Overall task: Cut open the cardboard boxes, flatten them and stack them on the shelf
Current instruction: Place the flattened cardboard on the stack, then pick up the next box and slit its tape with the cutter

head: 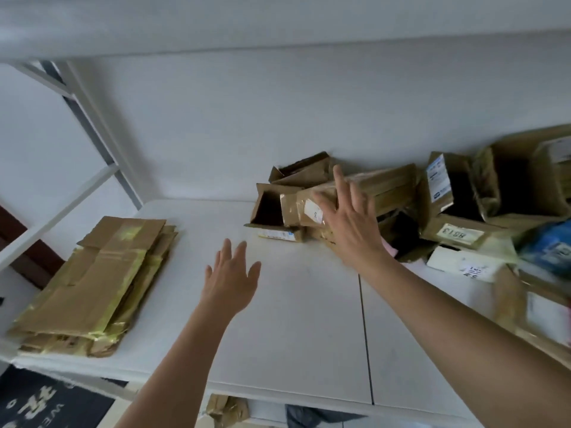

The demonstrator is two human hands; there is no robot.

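From my remote seat I saw both hands stretched out over the white shelf (296,319), which also served as the working surface. The left hand (230,274) hovered above the bare middle of the shelf, fingers straight and spread, holding nothing. The right hand (349,217) reached further back, fingers also straight and splayed, its palm in front of a taped cardboard box (312,205) with a small white label; I could not tell whether the fingers were touching the box or just short of it, as the view was smeared there.

That box sat at the left end of a jumble of unflattened boxes (457,196) crowding the right side of the shelf against the wall, several of them open and some bearing shipping labels. Well apart from these, at the shelf's front left corner, lay a stack of flattened boxes (92,288), brown with yellowish tape, lying flat one on another.
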